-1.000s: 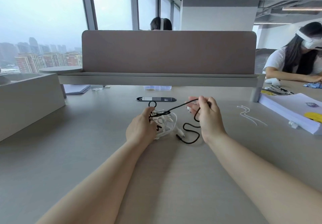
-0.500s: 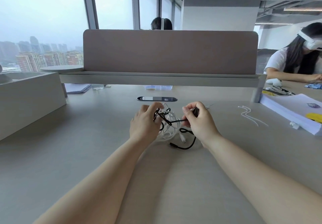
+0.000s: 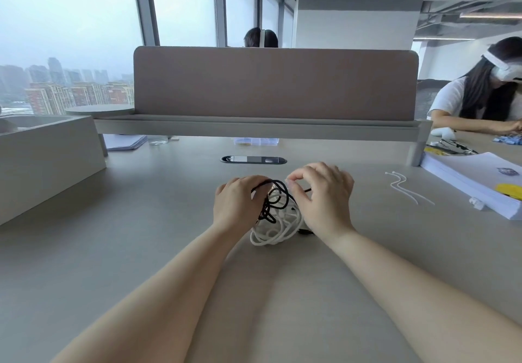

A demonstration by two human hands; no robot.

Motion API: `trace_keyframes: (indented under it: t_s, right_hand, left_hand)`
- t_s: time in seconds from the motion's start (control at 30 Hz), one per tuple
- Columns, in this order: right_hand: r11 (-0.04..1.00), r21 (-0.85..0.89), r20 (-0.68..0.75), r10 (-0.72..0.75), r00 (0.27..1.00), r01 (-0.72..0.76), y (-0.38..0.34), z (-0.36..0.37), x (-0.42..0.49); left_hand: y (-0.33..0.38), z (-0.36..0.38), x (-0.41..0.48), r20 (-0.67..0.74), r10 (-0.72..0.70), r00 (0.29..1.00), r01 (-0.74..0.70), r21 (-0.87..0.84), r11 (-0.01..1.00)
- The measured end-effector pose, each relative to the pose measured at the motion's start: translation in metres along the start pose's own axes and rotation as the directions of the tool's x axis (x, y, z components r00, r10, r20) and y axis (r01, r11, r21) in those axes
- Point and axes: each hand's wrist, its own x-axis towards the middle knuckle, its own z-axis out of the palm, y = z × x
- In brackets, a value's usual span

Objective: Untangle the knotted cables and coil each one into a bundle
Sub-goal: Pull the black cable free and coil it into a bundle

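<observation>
- Both hands are closing in on each other compared with a moment ago, and the black cable is bunching into loops between them instead of trailing over the table.
- The left hand is gripping those loops with curled fingers.
- The right hand is pinching the same cable between thumb and forefinger.
- The white cable is lying tangled beneath, resting on the table.
- Two zip ties are lying well apart on the right.
</observation>
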Motion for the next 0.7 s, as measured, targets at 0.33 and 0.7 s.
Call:
trace_keyframes:
  t_s: [0.33,0.7]
  right_hand:
    - [0.999,-0.019,0.102,0.028,0.994,-0.026,0.002,0.006,-0.001]
    - [0.993,-0.121,0.128,0.023,0.991,-0.007,0.004,0.003,-0.001]
  left_hand:
    - [0.005,0.007,-0.002,-0.02,0.124,0.992,-0.125,-0.15,0.981]
    - [0.015,0.0,-0.005,0.038,0.083,0.996,-0.09,0.231,0.969]
